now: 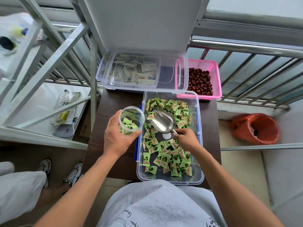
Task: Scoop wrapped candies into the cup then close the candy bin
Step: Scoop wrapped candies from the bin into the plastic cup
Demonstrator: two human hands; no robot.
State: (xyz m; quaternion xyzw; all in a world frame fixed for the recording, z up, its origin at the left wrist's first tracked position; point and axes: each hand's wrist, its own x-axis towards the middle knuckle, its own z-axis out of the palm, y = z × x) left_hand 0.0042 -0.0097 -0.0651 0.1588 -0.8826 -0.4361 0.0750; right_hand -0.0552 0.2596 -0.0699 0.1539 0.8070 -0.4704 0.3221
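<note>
A clear plastic candy bin (200, 145) lies open on the dark table, holding several green wrapped candies (165, 158). Its clear lid (184, 74) stands raised at the far end. My left hand (117, 136) grips a clear round cup (131, 118) just left of the bin, with a few green candies inside. My right hand (186, 139) holds the handle of a metal scoop (162, 121). The scoop's bowl is empty and hovers over the bin's middle, pointing toward the cup.
Behind the lid sits another clear bin of beige packets (131, 72). A pink basket of red dates (204, 79) stands at the back right. An orange waste bin (257, 128) is on the floor right. A metal shelf frame (49, 63) stands left, and another person's legs (24, 190).
</note>
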